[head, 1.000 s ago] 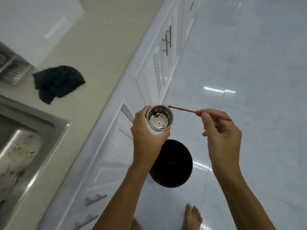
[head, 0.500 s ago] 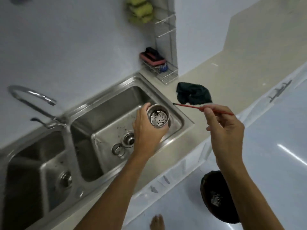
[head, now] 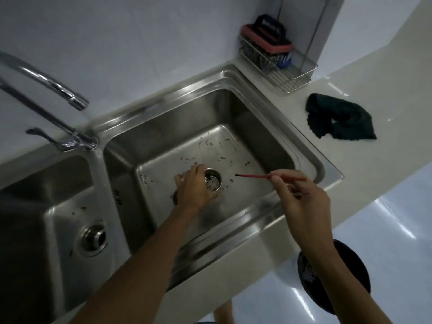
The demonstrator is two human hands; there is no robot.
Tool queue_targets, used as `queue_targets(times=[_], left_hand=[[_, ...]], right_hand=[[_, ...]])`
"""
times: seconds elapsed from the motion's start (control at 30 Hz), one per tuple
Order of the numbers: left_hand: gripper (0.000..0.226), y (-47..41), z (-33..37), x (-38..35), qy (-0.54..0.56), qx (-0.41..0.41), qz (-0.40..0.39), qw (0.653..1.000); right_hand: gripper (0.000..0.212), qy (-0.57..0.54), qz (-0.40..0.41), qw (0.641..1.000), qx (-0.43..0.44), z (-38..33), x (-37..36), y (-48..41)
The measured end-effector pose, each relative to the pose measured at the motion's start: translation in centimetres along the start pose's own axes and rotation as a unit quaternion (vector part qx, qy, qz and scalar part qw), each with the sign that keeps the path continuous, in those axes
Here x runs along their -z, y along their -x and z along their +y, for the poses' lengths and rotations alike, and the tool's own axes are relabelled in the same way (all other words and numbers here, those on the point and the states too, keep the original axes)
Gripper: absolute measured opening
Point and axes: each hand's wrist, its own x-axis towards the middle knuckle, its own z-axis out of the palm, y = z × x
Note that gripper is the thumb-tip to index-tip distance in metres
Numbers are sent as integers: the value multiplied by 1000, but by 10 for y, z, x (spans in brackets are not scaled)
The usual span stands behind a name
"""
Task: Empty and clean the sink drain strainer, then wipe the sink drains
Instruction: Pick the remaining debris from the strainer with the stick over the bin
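Observation:
My left hand [head: 192, 185] grips the steel cup-shaped drain strainer [head: 213, 182] low inside the right sink basin [head: 268, 127], near the basin floor. The strainer's perforated bottom shows with dark specks in it. The right basin's drain is hidden under my hand. My right hand [head: 301, 202] pinches a thin red stick [head: 254, 176] with a dark tip, held level over the basin's front right corner, its tip pointing at the strainer. The left basin [head: 35, 206] has its own drain fitting [head: 93, 237] in place. Dark crumbs dot the right basin's floor.
A curved chrome tap [head: 46, 83] stands behind the divider at left. A dark green cloth [head: 339, 120] lies on the pale counter at right. A wire rack [head: 280, 66] against the wall holds a red-and-black scrubber. A black bin [head: 353, 272] sits on the white floor beside my bare foot.
The view swung from the bin and floor back over the sink. My left hand lowered the strainer from above the counter edge down into the right basin. The stick stayed in my right hand.

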Motion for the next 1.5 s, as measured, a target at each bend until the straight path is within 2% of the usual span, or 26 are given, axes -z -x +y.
queue_targets(times=[0.3, 0.43, 0.57, 0.67, 0.8, 0.93, 1.03, 1.13, 1.3, 1.5], left_hand=[[95, -35, -36, -36, -108, -8, -95, 990], [95, -40, -43, -40, -109, -18, -109, 988], [94, -36, -48, -46, -108, -37, -109, 987], [94, -35, -52, -49, -86, -38, -104, 990], [120, -30, -47, -48, -69, -44, -94, 992], [125, -41, -5, -23, 65, -78, -3, 995], [117, -61, 53, 3, 144, -125, 66, 979], [107, -83, 114, 26, 197, -167, 94, 962], [106, -119, 184, 42, 199, -173, 103, 959], [95, -136, 204, 36, 203, -168, 123, 957]], right_hand=[[19, 39, -16, 998, -45, 7, -44, -30], [22, 51, -16, 997, -53, 6, -59, -38], [40, 64, -22, 996, -52, 6, -71, -42], [44, 76, -26, 996, -49, 7, -75, -42], [42, 106, -35, 993, -24, 8, -74, -42], [35, 151, 10, 988, 42, -1, -56, -72], [28, 153, 68, 981, 97, -13, -33, -111], [28, 183, 114, 966, 143, -24, -10, -159], [29, 252, 130, 946, 158, -13, 15, -238], [28, 317, 133, 921, 181, 24, 20, -299]])
